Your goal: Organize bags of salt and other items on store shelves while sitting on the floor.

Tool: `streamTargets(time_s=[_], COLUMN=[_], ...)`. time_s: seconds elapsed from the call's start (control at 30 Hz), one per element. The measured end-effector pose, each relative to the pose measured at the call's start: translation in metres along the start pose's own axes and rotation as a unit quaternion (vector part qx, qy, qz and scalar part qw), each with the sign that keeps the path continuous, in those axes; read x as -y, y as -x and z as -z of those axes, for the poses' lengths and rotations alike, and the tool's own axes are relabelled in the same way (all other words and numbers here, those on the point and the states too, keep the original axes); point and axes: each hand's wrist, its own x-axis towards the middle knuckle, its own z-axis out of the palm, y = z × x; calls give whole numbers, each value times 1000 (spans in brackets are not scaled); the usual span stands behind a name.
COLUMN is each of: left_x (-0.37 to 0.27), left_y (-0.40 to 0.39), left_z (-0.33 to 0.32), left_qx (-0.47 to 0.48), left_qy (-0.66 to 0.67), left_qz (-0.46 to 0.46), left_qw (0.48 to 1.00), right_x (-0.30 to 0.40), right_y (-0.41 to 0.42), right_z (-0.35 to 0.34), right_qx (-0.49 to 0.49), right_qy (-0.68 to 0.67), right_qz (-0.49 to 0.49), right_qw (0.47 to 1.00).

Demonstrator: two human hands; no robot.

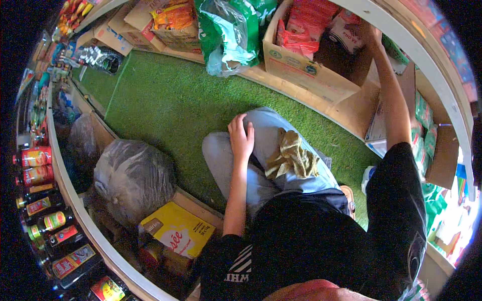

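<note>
My left hand [241, 137] rests on my bent knee in grey-blue trousers [216, 150], fingers slightly apart and nothing in them. A crumpled olive-brown cloth [295, 156] lies on my thigh. My right arm stretches under the shelf edge, and my right hand [372, 35] is at the right side of an open cardboard box [301, 69]. Beside its fingers is a white printed packet [346, 32], tilted inside the box. Whether the fingers grip this packet is hard to see. Red plastic packets [305, 26] fill the box's left part.
Green artificial turf [169, 86] covers the floor between shelves. A green bag [229, 34] and cartons [175, 35] stand along the far shelf. Near my left are a stuffed plastic bag [135, 177], a yellow carton [180, 229] and bottles [73, 259]. Green packets [423, 131] sit at right.
</note>
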Motion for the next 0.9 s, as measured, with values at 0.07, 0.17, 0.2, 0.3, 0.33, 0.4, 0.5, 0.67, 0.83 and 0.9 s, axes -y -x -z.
streamTargets(time_s=[0.07,0.17,0.2,0.3,0.33,0.4,0.5,0.67,0.83,0.9], left_x=[4,11,9,2,1,-10,9,5,14,11], left_y=[4,12,12,2,-1,-15,-2,-1,8,4], left_z=[3,11,10,4,3,-13,2,-1,7,6], left_qx=[2,6,10,7,3,6,-6,-8,-9,0], left_qy=[-4,-17,-14,-2,5,24,-8,-5,-26,-15], left_qz=[19,51,55,61,59,23,48,51,65,61], left_qw=[1000,999,998,998,998,999,999,999,998,998], right_x=[4,20,17,-9,-33,-122,-55,36,90,147], right_y=[-14,-28,-32,-28,-13,-27,-14,-14,17,36], right_z=[-25,-65,-70,-91,-109,-115,-127,-46,-10,27], right_qx=[49,132,156,8,-191,-105,-109,-126,404,670], right_qy=[-77,-189,-215,-14,225,370,-17,-382,-113,-201], right_qz=[-80,-199,-239,-31,266,217,179,69,141,28], right_qw=[993,952,934,999,918,897,978,913,897,714])
